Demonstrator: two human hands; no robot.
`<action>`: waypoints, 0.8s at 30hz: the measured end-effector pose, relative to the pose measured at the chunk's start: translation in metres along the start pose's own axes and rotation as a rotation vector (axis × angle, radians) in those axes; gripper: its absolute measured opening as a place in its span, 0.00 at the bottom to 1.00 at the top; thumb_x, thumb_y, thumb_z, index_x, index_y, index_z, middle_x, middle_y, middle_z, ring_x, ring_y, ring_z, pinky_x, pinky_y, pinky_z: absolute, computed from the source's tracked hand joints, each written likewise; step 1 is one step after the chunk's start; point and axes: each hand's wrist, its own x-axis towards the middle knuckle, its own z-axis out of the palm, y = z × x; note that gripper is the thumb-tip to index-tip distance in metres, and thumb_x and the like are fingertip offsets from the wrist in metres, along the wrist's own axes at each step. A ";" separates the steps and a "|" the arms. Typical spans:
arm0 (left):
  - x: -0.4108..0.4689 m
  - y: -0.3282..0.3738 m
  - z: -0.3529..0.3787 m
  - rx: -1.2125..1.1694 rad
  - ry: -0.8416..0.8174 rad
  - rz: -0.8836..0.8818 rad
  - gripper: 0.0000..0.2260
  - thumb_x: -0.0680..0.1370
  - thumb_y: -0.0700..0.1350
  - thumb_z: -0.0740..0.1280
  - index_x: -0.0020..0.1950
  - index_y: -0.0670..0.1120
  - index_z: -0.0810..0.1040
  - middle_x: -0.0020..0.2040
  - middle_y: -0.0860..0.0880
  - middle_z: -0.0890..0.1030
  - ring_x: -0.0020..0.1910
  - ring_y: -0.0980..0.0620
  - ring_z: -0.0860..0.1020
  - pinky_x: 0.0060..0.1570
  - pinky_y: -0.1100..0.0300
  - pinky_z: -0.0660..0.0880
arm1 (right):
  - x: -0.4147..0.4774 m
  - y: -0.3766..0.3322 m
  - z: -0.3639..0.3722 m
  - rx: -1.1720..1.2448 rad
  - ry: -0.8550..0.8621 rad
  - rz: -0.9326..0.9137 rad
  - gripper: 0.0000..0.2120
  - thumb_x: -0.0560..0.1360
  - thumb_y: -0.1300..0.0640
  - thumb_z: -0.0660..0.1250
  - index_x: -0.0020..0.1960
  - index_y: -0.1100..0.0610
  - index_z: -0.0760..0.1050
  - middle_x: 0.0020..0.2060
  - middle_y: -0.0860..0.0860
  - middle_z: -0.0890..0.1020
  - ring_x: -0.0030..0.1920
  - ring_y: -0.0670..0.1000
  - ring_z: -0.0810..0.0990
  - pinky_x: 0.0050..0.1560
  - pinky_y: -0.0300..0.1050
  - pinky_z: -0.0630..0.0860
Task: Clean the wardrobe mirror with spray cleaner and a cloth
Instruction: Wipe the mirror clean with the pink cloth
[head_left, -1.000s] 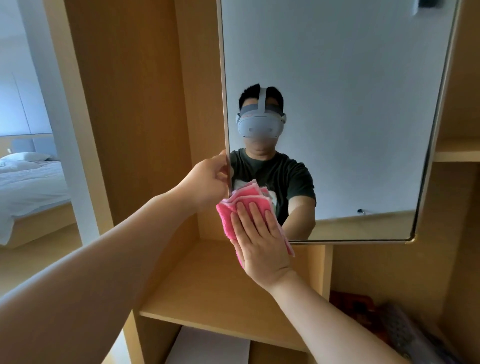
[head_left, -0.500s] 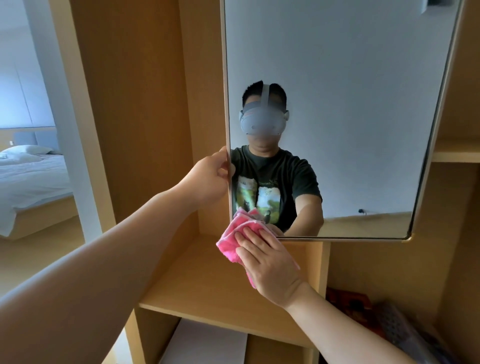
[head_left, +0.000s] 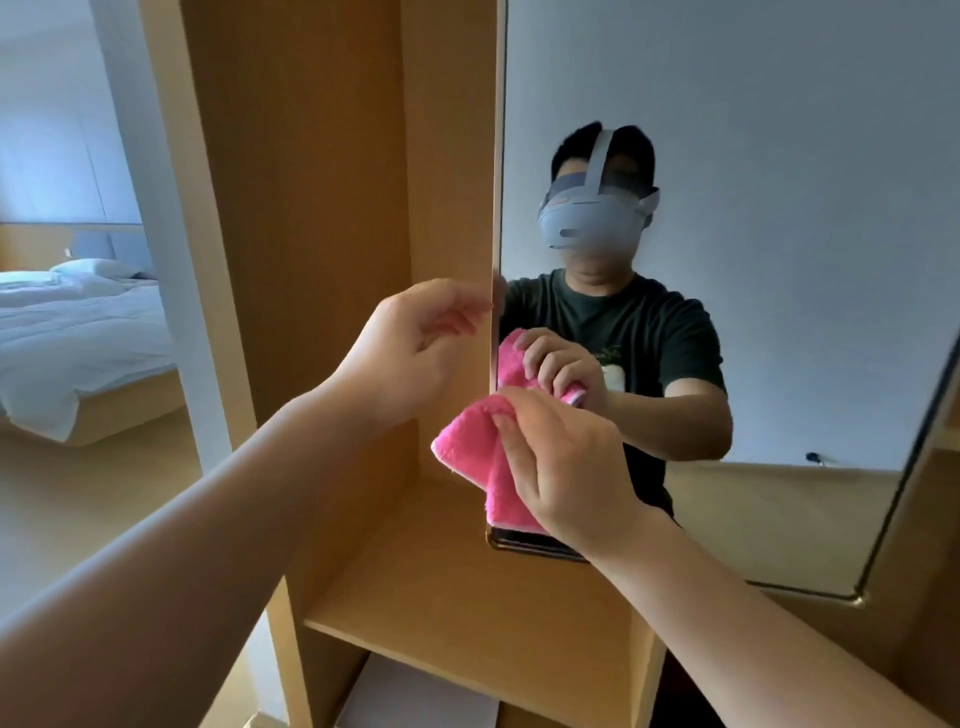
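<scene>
Mirror (head_left: 753, 312): mounted at the wardrobe front, with its lower left corner above the shelf (head_left: 441, 587). The pink cloth (head_left: 467, 447) is at that corner, bunched up. The right hand (head_left: 566, 467) grips the cloth, fingers curled round it. The left hand (head_left: 410, 348) has loosely curled fingers and grasps nothing visible. Its tips lie just at the mirror's left edge; contact uncertain. Risk 1: that edge looks free of the wardrobe panel (head_left: 311, 208), so a firm wipe with no steadying hold could swing the mirror away. Risk 2: a wadded cloth gives a small pad, likely to streak or miss the corner. Orientation: the glass faces the person. Both side edges run up out of view, so the long axis is judged upright; top unseen. The cloth droops down-left, with no clear axis.
</scene>
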 end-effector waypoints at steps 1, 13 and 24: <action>0.013 0.010 -0.010 0.003 -0.025 0.000 0.21 0.72 0.27 0.56 0.57 0.43 0.79 0.51 0.47 0.81 0.52 0.53 0.78 0.53 0.61 0.77 | 0.021 0.001 -0.005 0.004 -0.023 0.018 0.15 0.82 0.55 0.58 0.51 0.62 0.80 0.38 0.50 0.83 0.34 0.45 0.79 0.38 0.29 0.68; 0.200 0.147 -0.134 -0.019 -0.296 0.107 0.08 0.74 0.36 0.68 0.52 0.43 0.78 0.46 0.50 0.81 0.48 0.49 0.80 0.47 0.52 0.80 | 0.294 0.031 -0.117 0.153 -0.170 0.202 0.16 0.81 0.53 0.54 0.50 0.59 0.77 0.34 0.47 0.79 0.30 0.44 0.75 0.29 0.35 0.72; 0.281 0.266 -0.167 0.104 -0.265 0.171 0.09 0.74 0.40 0.72 0.52 0.50 0.81 0.46 0.54 0.82 0.47 0.55 0.81 0.48 0.64 0.78 | 0.395 0.055 -0.227 0.382 -0.370 0.171 0.20 0.76 0.61 0.56 0.66 0.63 0.70 0.39 0.52 0.78 0.34 0.47 0.75 0.34 0.43 0.75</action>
